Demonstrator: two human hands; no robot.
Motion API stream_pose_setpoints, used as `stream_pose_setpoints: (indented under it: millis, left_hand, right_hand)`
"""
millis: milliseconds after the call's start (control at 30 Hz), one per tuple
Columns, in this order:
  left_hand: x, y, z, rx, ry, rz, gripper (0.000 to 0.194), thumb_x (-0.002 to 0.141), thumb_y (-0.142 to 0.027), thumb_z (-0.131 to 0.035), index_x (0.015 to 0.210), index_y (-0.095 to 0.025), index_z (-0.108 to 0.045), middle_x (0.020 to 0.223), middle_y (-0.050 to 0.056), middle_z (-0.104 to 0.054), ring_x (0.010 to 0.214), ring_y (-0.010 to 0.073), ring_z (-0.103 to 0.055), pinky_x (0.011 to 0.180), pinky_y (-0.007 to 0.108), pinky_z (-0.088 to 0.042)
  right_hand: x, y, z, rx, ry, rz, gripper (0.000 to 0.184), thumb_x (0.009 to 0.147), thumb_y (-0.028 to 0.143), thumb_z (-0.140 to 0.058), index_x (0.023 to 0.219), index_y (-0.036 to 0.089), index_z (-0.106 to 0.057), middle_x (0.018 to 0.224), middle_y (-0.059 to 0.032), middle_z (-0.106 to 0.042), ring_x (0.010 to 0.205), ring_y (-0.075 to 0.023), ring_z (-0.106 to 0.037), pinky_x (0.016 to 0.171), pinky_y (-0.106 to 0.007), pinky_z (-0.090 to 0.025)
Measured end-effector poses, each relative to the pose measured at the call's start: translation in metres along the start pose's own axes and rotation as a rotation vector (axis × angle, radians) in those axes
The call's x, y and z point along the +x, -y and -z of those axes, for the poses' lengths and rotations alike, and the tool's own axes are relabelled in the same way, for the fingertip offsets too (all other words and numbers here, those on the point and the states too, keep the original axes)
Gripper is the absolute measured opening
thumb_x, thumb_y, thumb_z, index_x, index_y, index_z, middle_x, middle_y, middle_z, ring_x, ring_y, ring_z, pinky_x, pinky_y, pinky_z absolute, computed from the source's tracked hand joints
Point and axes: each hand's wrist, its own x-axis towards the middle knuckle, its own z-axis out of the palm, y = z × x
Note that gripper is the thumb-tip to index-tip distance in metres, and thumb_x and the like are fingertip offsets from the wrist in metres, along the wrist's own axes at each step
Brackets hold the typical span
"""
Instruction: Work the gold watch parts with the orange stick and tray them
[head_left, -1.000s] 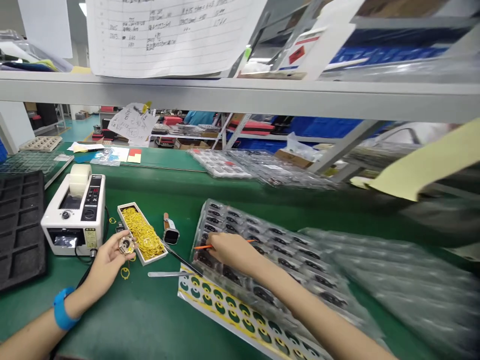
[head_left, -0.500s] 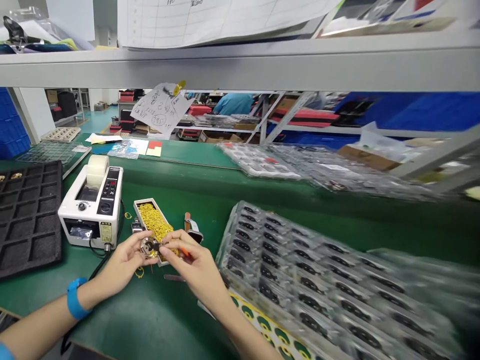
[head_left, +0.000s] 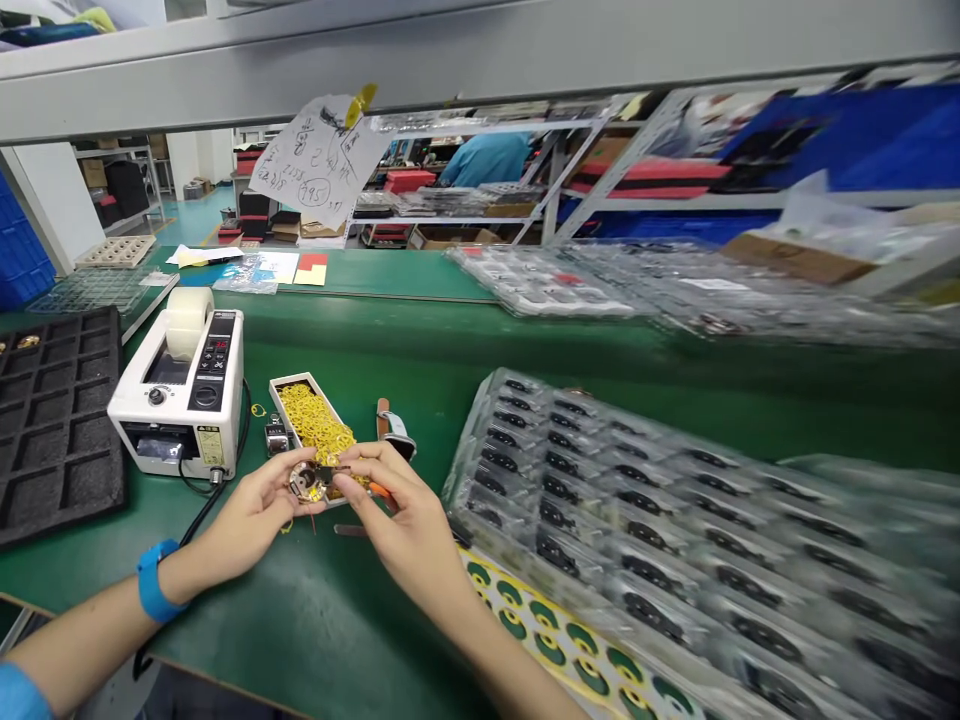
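Observation:
My left hand point(head_left: 262, 505) holds a round, shiny metal watch case point(head_left: 304, 482) on edge between thumb and fingers, its inside showing. A small black part point(head_left: 328, 474) sits at the case's right side, pinched by the fingertips of my right hand point(head_left: 401, 515). An orange tool handle point(head_left: 381, 491) shows under the right fingers; the rest of that tool is hidden. Just beyond my hands is a white box point(head_left: 279, 385) filled with thin yellow rings point(head_left: 315, 418). A watch point(head_left: 397, 437) lies to its right, and a small metal counter point(head_left: 276, 435) to its left.
A white tape dispenser point(head_left: 180, 385) and a black compartment tray point(head_left: 67, 420) stand left. Clear blister trays of black parts point(head_left: 645, 520) fill the right, beside a sheet of green-and-yellow stickers point(head_left: 555, 625). A shelf beam point(head_left: 450, 60) crosses above; a person in blue point(head_left: 487, 160) is far behind.
The view has tipped down and turned slightly, so the shelf sits higher in the picture. Both hands keep their hold on the watch case and black part, with only slight movement.

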Motion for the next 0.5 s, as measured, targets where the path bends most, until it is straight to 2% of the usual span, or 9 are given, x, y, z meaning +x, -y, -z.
stream_pose_setpoints:
  millis: [67,233,500]
  left_hand:
    - [0.0000,0.0005,0.0005,0.008,-0.003,0.006,0.046,0.085,-0.032,-0.058,0.129,-0.023,-0.054,0.135,0.009,-0.053,0.123,0.0278,-0.051,0.098,0.041,-0.049]
    - [-0.0007,0.0030,0.0020,0.010,0.003,0.002,0.047,0.086,-0.034,-0.057,0.131,-0.022,-0.052,0.134,0.009,-0.054,0.119,0.0262,-0.054,0.099,0.040,-0.049]
    - [-0.0014,0.0032,0.0005,0.032,0.027,-0.029,0.045,0.088,-0.033,-0.055,0.132,-0.023,-0.052,0.132,0.010,-0.056,0.118,0.0275,-0.055,0.098,0.043,-0.049]
  right_hand:
    - [0.0003,0.0011,0.0007,0.005,0.021,-0.012,0.024,0.085,0.042,-0.059,0.077,0.021,-0.067,0.091,-0.0069,-0.056,0.080,-0.0190,-0.059,0.042,-0.021,-0.052]
    - [0.0029,0.0032,0.0008,0.029,0.046,-0.031,0.026,0.078,0.043,-0.067,0.066,0.020,-0.067,0.086,-0.0053,-0.058,0.077,-0.0184,-0.060,0.063,-0.030,-0.056]
    - [0.0034,0.0012,0.0001,0.036,0.071,-0.031,0.023,0.078,0.039,-0.066,0.066,0.020,-0.068,0.085,-0.0054,-0.060,0.082,-0.0202,-0.060,0.073,-0.034,-0.053]
